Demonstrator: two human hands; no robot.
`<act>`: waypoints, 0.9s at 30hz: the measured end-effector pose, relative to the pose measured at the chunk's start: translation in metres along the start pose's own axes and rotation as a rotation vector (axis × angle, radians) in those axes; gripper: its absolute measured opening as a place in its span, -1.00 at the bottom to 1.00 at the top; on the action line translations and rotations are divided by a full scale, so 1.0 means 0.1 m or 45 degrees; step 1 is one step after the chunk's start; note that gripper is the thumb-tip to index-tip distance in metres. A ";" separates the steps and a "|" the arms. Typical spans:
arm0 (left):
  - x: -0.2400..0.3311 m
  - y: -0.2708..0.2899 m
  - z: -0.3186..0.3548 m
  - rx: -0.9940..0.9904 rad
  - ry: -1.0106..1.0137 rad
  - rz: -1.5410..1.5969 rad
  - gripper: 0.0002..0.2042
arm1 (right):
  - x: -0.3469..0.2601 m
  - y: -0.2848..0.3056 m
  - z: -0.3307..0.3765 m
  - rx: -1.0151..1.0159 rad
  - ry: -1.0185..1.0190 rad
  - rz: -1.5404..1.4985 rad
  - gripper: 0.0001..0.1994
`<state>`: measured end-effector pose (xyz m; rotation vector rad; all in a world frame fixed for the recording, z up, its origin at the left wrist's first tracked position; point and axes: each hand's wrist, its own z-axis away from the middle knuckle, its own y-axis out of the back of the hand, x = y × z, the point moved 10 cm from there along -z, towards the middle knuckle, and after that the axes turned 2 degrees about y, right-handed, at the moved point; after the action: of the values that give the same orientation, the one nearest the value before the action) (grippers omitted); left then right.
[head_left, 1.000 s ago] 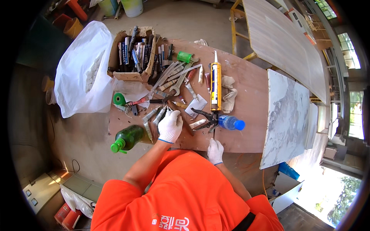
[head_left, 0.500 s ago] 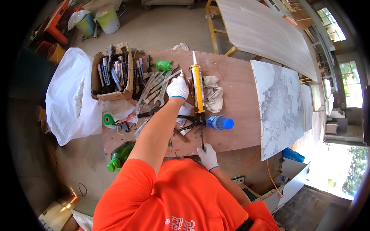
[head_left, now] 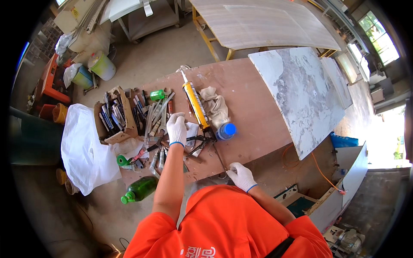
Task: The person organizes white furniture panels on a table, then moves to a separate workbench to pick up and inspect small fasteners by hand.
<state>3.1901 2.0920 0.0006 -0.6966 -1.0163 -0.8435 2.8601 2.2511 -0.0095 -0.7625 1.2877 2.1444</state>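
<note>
Has drawn the left hand [head_left: 176,130] back toward 6 o'clock since 0.5 s ago, hold impossible to tell, beside the caulking gun [head_left: 196,103] lying on the brown bench [head_left: 258,114]. Keeps the right hand [head_left: 241,176] closed on its rod [head_left: 218,155], with marbled panel [head_left: 297,96] at 2 o'clock, buckets [head_left: 102,66] at 10.

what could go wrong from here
The green bottle is by the near edge of the table, so a bump might send it off. The blue-capped bottle is close beside the caulking gun and could be knocked if the gun swings. The left hand, close to the wrench, might nudge it.
</note>
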 end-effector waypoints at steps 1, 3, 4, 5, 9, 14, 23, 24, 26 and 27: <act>0.05 -0.02 -0.01 0.018 -0.174 -0.098 -0.80 | 0.05 0.05 0.04 -0.009 0.004 -0.023 -0.60; 0.13 -0.20 0.00 0.035 -0.527 -0.545 -0.76 | 0.25 0.22 0.17 -0.013 -0.008 -0.064 -0.60; 0.19 -0.38 0.10 -0.020 -0.517 -0.560 -0.77 | 0.41 0.34 0.27 0.012 -0.013 -0.075 -0.60; 0.19 -0.47 0.24 -0.003 -0.445 -0.393 -0.78 | 0.60 0.48 0.37 0.036 -0.016 -0.086 -0.60; 0.67 -0.56 1.23 0.284 -0.620 -0.071 -0.83 | 1.52 1.10 0.83 0.227 -0.079 -0.109 -0.62; 0.73 -1.99 2.71 -0.086 -1.181 -0.864 -0.80 | 2.92 1.74 1.69 0.649 -0.189 -0.176 -0.67; -0.46 -2.71 0.51 0.367 -0.415 -2.001 -0.66 | 3.55 1.97 2.14 0.548 -0.749 -0.975 -0.79; -0.56 -2.60 0.19 0.394 -0.228 -2.076 -0.65 | 3.60 1.97 2.13 0.494 -0.740 -0.955 -0.79; -0.70 -2.67 -0.05 0.346 -0.148 -2.167 -0.65 | 3.89 2.10 2.28 0.494 -0.787 -0.897 -0.77; -0.80 -2.68 -0.10 0.315 -0.141 -2.195 -0.65 | 3.87 2.26 2.41 0.613 -0.811 -0.861 -0.75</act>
<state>2.9432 1.9698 -0.0471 0.5807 -1.7230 -2.0657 2.3849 2.4300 -0.0472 -0.2166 0.9476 1.2924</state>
